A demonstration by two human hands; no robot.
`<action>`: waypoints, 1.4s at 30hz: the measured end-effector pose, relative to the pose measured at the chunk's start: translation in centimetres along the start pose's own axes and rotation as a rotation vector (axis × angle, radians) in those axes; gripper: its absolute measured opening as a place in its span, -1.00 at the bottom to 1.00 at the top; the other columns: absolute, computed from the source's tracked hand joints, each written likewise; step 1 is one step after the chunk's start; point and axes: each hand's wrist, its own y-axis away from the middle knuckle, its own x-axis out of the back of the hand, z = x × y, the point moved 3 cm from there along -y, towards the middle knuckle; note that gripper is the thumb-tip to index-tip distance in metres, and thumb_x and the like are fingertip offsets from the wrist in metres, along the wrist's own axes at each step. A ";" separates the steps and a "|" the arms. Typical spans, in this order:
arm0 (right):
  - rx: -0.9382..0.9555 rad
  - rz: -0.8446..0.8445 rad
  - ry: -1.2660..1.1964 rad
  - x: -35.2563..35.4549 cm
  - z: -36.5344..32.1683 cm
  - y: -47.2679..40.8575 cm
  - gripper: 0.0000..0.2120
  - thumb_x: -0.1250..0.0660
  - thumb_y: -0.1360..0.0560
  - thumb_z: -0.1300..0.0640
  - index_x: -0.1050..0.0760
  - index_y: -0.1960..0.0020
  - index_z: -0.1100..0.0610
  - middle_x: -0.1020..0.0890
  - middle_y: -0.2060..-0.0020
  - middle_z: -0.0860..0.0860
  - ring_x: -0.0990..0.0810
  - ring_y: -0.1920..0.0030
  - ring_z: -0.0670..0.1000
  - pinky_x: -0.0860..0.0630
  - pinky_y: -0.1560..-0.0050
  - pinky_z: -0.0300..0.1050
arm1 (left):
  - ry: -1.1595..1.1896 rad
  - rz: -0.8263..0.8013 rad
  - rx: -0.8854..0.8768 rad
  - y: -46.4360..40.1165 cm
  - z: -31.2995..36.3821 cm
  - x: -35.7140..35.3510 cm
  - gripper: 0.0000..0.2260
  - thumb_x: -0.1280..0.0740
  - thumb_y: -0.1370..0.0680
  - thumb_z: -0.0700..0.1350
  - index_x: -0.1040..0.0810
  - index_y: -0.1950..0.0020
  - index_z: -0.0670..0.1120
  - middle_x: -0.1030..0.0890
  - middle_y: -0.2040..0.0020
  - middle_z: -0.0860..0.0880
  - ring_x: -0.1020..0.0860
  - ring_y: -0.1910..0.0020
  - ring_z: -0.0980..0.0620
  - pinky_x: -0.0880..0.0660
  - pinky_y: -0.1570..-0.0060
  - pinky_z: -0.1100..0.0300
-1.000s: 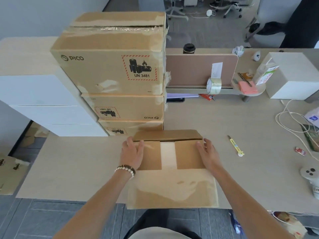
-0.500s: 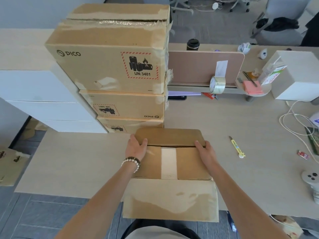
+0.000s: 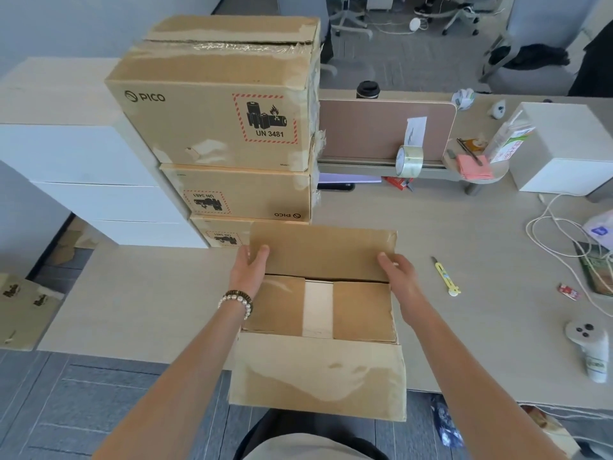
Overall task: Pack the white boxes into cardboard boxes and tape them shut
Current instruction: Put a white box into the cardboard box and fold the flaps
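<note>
Cardboard box (image 3: 361, 307): side flaps folded, white strip between, probably white box

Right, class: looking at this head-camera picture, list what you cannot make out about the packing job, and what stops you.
- White box in the cardboard box: head view, only a strip shows between the side flaps.
- Left hand fingertips: behind the far flap.
- Bottom box of the stack: mostly hidden by that flap.
- Tape roll: how much tape remains, too small.
</note>
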 end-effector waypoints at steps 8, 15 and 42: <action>0.102 -0.062 -0.005 1.0 -0.4 3.8 -0.73 -0.33 -0.57 -0.14 -0.51 -0.16 0.01 -0.61 -0.03 -0.10 -0.55 -0.04 -0.19 -0.40 0.13 -0.27 | 0.099 0.091 -0.124 3.2 -1.2 1.7 -0.59 -0.24 -0.55 0.29 -0.45 -0.23 0.03 -0.60 -0.16 -0.09 -0.55 -0.17 -0.11 -0.47 -0.20 -0.06; 0.149 -0.099 0.071 1.9 1.6 6.7 -0.65 -0.24 -0.59 -0.23 -0.56 -0.19 -0.02 -0.60 -0.10 -0.14 -0.51 -0.16 -0.14 -0.36 -0.02 -0.22 | -0.100 0.125 -0.121 5.7 -3.1 2.7 -0.81 -0.30 -0.60 0.04 -0.53 -0.09 -0.06 -0.59 -0.02 0.03 -0.56 -0.04 -0.07 -0.37 0.05 0.12; 0.097 0.026 0.661 -1.0 8.3 7.5 -0.47 0.02 -0.61 -0.30 0.18 -0.51 -0.43 -0.24 -0.50 0.17 -0.40 -0.39 0.27 -0.33 -0.35 0.21 | -0.443 -0.069 -0.134 4.2 -9.5 -0.4 -0.48 -0.07 -0.68 0.08 -0.05 -0.59 -0.09 -0.47 -0.29 -0.27 -0.53 -0.16 -0.26 -0.44 -0.08 -0.02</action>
